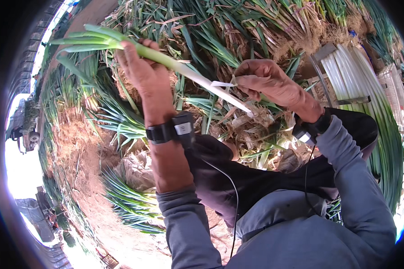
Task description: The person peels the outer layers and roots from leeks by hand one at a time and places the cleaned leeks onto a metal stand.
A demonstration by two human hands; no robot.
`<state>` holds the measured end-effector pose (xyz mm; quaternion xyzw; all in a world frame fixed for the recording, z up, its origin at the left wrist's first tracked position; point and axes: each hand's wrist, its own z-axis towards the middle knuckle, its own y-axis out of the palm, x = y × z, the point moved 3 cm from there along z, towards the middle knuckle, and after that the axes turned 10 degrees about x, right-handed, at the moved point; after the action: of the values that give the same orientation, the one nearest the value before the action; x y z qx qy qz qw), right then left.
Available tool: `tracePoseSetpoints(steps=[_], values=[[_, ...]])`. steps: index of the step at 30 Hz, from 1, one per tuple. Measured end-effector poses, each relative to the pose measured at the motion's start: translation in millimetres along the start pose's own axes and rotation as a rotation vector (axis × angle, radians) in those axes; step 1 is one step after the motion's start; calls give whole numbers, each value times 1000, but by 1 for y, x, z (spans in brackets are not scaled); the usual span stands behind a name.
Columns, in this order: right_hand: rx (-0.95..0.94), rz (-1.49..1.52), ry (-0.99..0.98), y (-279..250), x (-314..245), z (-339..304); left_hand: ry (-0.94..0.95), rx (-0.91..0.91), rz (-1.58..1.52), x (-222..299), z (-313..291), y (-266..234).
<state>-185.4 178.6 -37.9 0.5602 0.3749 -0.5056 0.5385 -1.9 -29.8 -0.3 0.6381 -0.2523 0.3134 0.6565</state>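
My left hand point(143, 74) is wrapped round a long green onion point(191, 74) just below its leaves. The onion slants down to the right, its green tops at the upper left and its white root end toward the middle. By the white shaft, my right hand point(274, 85) has thumb and fingers pinched on a thin white strip of onion skin point(221, 84), which stands partly off the stalk. Under the root end lies a heap of dry peelings and root scraps point(251, 123). Both wrists wear dark bands with small devices and cables.
Unpeeled onions with brown roots point(296, 33) are piled along the far side. A stack of cleaned white stalks point(350, 71) rests at the right against a metal frame point(322, 80), beside a pale crate point(392, 89). Another onion bunch point(132, 204) lies on the ground at the left.
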Motion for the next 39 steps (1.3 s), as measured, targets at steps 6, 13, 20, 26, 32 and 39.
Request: tracePoseSetpoints(steps=[6, 13, 20, 26, 32, 39], values=[[-383, 133, 122, -19, -2, -45, -191, -260, -229, 9, 38, -17], [-663, -1131, 126, -53, 75, -111, -307, -351, -184, 14, 31, -8], [-511, -1114, 103, -62, 112, -120, -283, -297, -131, 16, 18, 5], [-101, -837, -111, -43, 58, -76, -218, -87, -198, 19, 47, -6], [-70, -105, 193, -37, 58, -93, 662, -230, 1242, 19, 39, -38], [-80, 11, 70, 9, -3, -89, 543, -201, 1425, -13, 81, -101]])
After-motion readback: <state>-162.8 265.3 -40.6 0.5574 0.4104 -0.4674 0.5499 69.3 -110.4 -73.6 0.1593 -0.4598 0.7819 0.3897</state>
